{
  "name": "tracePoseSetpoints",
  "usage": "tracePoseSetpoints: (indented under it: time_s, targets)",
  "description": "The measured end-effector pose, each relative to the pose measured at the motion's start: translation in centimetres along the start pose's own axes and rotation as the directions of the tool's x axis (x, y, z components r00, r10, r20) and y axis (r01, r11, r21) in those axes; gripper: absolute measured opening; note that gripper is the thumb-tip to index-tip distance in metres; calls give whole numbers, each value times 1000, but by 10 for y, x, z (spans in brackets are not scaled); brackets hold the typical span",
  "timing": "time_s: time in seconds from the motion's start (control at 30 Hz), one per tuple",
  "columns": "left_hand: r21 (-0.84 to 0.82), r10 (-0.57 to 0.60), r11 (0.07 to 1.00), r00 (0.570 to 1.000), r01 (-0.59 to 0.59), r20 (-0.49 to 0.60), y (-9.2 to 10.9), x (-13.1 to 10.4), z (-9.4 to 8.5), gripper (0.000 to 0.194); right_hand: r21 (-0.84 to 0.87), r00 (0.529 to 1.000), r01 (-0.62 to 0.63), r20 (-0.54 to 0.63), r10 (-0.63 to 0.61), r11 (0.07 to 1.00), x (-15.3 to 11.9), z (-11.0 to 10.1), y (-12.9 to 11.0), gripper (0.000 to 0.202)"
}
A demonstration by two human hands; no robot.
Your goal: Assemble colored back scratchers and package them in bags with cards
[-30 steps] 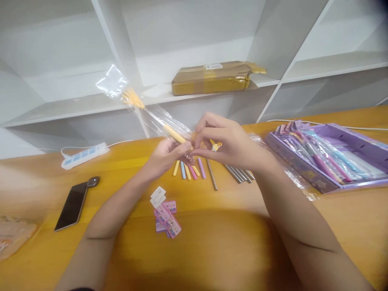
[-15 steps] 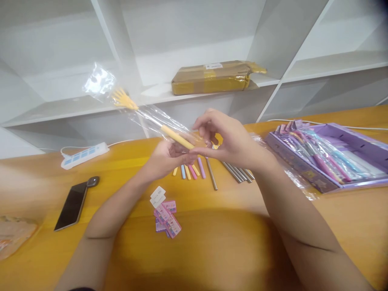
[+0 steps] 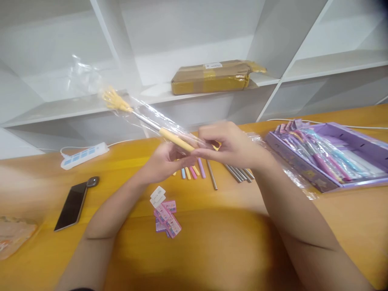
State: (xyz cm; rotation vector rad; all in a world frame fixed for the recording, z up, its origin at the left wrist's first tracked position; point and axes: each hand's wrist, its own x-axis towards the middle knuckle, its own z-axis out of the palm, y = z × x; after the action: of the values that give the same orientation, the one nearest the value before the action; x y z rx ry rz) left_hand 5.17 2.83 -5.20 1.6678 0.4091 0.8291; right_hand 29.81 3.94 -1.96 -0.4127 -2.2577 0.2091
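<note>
A yellow back scratcher [image 3: 176, 139], with a hand-shaped head and a metal shaft, slants up to the left inside a clear plastic sleeve [image 3: 148, 108]. My left hand [image 3: 160, 161] is closed around the lower part of its handle. At the handle's end, my right hand [image 3: 230, 145] pinches the sleeve and handle between thumb and fingers. Below the hands, several coloured handles [image 3: 194, 171] and metal tubes [image 3: 239, 173] lie on the table. Nearer to me is a small pile of pink and white cards [image 3: 166, 216].
At the right, a purple box [image 3: 321, 182] holds several bagged back scratchers, with loose plastic sleeves [image 3: 297, 178] beside it. A phone [image 3: 71, 206], a small black object [image 3: 92, 181] and a power strip [image 3: 85, 155] lie left. A taped parcel [image 3: 212, 79] sits on the shelf.
My right fingers have closed down onto the sleeve at the handle's end. The back scratcher's head and the sleeve's far end have shifted slightly left.
</note>
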Motion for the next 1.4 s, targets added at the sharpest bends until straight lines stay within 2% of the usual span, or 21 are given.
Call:
tracePoseSetpoints:
  time_s: [0.17, 0.4, 0.47, 0.6, 0.7, 0.97, 1.4]
  targets:
    - [27, 9, 1000, 1000, -9, -10, -1, 0, 1, 36, 19, 999, 24, 30, -25, 1000, 1, 0, -1, 52]
    - [-7, 39, 999, 999, -39, 28, -1, 3, 1, 37, 29, 999, 42, 25, -43, 999, 2, -1, -2, 45]
    - [37, 34, 999, 999, -33, -6, -1, 3, 1, 39, 30, 999, 46, 21, -46, 999, 2, -1, -2, 45]
    - [211, -13, 977, 989, 45, -149, 0, 0, -2, 42, 8, 999, 48, 3, -48, 999, 2, 0, -1, 49]
    - [269, -20, 961, 986, 65, -167, -1, -2, -3, 38, -21, 999, 43, 4, -43, 999, 2, 0, -1, 50]
    - [178, -67, 980, 986, 95, -155, -5, -2, -2, 38, 0, 998, 60, 2, -60, 998, 3, 1, 0, 47]
    - [87, -87, 992, 995, 91, -55, 1, -2, 3, 34, -26, 999, 53, 4, -53, 998, 2, 0, 0, 49]
